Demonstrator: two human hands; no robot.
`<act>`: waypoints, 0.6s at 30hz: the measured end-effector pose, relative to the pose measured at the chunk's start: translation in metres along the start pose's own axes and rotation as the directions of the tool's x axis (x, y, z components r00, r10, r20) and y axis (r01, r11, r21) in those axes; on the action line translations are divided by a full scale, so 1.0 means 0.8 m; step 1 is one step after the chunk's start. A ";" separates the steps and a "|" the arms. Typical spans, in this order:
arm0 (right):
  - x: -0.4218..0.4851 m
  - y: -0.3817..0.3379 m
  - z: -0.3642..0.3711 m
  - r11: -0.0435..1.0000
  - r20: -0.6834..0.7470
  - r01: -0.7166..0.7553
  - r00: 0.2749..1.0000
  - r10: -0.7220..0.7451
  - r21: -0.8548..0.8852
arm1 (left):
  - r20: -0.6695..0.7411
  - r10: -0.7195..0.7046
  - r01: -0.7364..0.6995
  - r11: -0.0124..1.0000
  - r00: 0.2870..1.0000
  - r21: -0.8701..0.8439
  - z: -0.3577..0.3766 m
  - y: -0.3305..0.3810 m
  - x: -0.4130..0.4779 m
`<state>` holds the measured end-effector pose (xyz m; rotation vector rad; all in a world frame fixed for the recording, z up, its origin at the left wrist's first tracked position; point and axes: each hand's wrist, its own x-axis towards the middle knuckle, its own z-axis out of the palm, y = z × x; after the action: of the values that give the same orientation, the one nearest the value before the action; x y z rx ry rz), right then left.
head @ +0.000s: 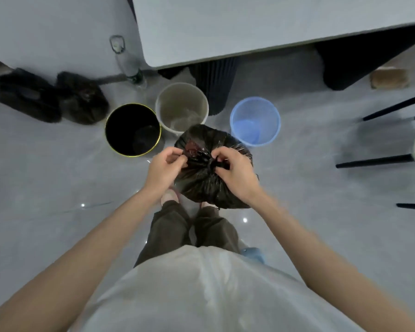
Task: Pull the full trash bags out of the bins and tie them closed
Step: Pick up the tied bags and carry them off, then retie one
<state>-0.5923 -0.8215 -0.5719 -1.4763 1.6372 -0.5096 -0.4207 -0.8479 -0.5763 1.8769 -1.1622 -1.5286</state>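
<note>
A pale grey table (249, 27) is filling the far right of the scene, its rounded corner reaching out over the glossy floor (46, 168). Near the middle, a full black trash bag (201, 185) is sitting out of the bins, just above the person's feet, its top gathered into a bunched neck; whether it is resting on the floor or hanging from the hands is not showing. At the far left a flat black bag (27, 94) and a rounder black bag (82, 101) are lying side by side, touching. 3 round bins are standing in a row just beyond the gathered bag: a black bin (107, 137) with a yellow rim on the left, a grey bin (181, 92) in the middle, and a blue mesh bin (254, 109) on the right. A clear bottle (127, 65) is standing beyond the black bin, near the table corner. The left hand (164, 168) is pinching a fold of plastic left of the neck with curled fingers, and the right hand (235, 173) is gripping the bunched neck, fingers curled tightly round it
</note>
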 end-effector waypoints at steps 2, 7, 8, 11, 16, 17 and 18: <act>0.002 -0.032 0.001 0.998 0.058 0.048 0.997 -0.047 -0.031 | -0.042 0.002 -0.004 0.999 0.999 -0.044 -0.029 0.006 -0.017; 0.011 -0.115 0.036 0.987 0.153 0.157 0.977 -0.149 -0.042 | -0.142 -0.040 0.026 0.995 0.989 -0.101 -0.112 0.010 -0.043; 0.015 -0.125 0.041 0.985 0.158 0.164 0.975 -0.155 -0.046 | -0.150 -0.046 0.030 0.994 0.988 -0.110 -0.124 0.011 -0.044; 0.029 -0.178 0.076 0.977 0.194 0.207 0.962 -0.192 -0.059 | -0.186 -0.034 0.008 0.990 0.982 -0.138 -0.190 0.011 -0.046; 0.065 -0.268 0.151 0.968 0.219 0.236 0.952 -0.213 -0.085 | -0.201 -0.012 -0.019 0.988 0.979 -0.153 -0.315 0.004 -0.029; 0.072 -0.285 0.168 0.967 0.221 0.235 0.953 -0.210 -0.095 | -0.190 -0.010 -0.018 0.989 0.982 -0.149 -0.340 0.003 -0.025; 0.079 -0.301 0.184 0.967 0.218 0.230 0.955 -0.202 -0.107 | -0.176 -0.009 -0.016 0.990 0.984 -0.140 -0.364 0.001 -0.020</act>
<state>-0.3265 -0.8998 -0.4884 -1.7576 1.3766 -0.3586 -0.1458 -0.8816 -0.4839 1.8709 -0.9524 -1.3736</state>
